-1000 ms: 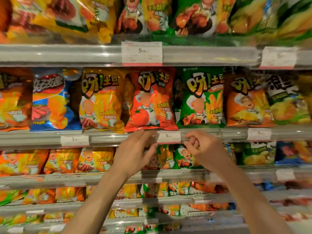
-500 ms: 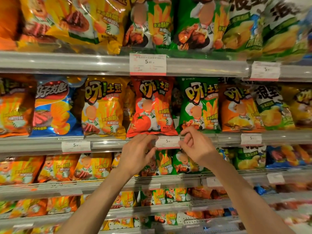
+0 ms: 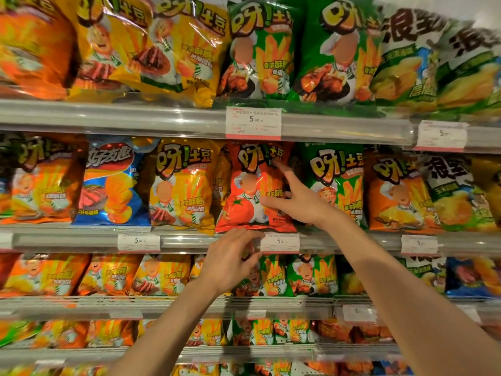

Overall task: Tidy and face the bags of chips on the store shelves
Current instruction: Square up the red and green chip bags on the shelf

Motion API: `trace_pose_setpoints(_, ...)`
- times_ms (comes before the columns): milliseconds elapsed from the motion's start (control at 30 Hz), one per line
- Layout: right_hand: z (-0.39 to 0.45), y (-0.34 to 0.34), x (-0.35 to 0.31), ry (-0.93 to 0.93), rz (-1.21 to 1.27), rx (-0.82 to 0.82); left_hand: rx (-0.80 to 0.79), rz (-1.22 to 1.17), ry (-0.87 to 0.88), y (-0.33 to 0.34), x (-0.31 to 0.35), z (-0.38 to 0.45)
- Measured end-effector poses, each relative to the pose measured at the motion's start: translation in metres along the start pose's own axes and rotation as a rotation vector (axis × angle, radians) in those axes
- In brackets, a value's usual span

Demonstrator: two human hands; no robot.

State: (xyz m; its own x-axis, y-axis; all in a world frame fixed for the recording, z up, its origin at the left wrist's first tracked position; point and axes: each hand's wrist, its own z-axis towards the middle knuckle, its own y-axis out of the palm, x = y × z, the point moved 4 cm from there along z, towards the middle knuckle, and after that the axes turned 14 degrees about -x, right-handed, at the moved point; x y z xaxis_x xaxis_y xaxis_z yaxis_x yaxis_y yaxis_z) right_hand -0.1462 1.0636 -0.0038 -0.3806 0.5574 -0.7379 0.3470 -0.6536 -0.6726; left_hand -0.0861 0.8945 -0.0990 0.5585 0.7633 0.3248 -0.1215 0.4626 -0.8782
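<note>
The red bag (image 3: 254, 185) of tomato chips stands upright on the second shelf (image 3: 81, 240) from the top, facing out, its bottom seam hanging slightly over the shelf's front rail. The right hand (image 3: 295, 199) lies against the bag's right side with fingers straight and spread, the index finger (image 3: 282, 169) reaching up toward the printed lettering and the thumb stretched across the lower front of the pack; nothing is gripped. The left hand (image 3: 230, 259) sits just below the red bag at the rail, its fingers bent and drawn toward the thumb beside the price tag (image 3: 279, 242) (whether they pinch the bag's seam or the rail cannot be told). Left of the red bag stands a yellow bag (image 3: 181, 185), touching it, and beyond that a blue bag (image 3: 113, 185). Right of the red bag, partly behind the right hand, stands a green bag (image 3: 339, 180), then an orange bag (image 3: 398, 191). Above the red bag, a larger price tag (image 3: 253, 122) hangs on the top shelf rail.
</note>
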Motion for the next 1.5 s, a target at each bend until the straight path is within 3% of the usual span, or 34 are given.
trace_pose_setpoints(133, 0.008, 0.008, 0.011, 0.053, 0.123, 0.041, 0.001, -0.014, -0.012, 0.001, -0.001, 0.0)
trace_pose_setpoints(233, 0.017, 0.01, 0.017, 0.131, 0.329, 0.143, 0.004, -0.004, -0.016, 0.001, -0.002, 0.001)
trace_pose_setpoints(400, 0.023, 0.008, 0.017, 0.103, 0.513, 0.326, -0.013, -0.013, -0.024, 0.002, -0.004, 0.002)
trace_pose_setpoints(633, 0.019, 0.004, 0.001, -0.066, 0.348, 0.478, -0.013, -0.008, -0.018, 0.002, -0.003, 0.003)
trace_pose_setpoints(933, 0.024, 0.021, 0.013, 0.032, 0.344, 0.328, -0.006, -0.006, -0.024, 0.002, -0.004, 0.003)
trace_pose_setpoints(1300, -0.018, 0.013, 0.012, 0.029, 0.19, 0.282, -0.019, 0.004, -0.001, 0.001, -0.001, -0.001)
trace_pose_setpoints(1500, -0.074, -0.021, 0.027, -0.027, -0.227, 0.454, 0.004, 0.146, 0.048, 0.008, 0.014, 0.005)
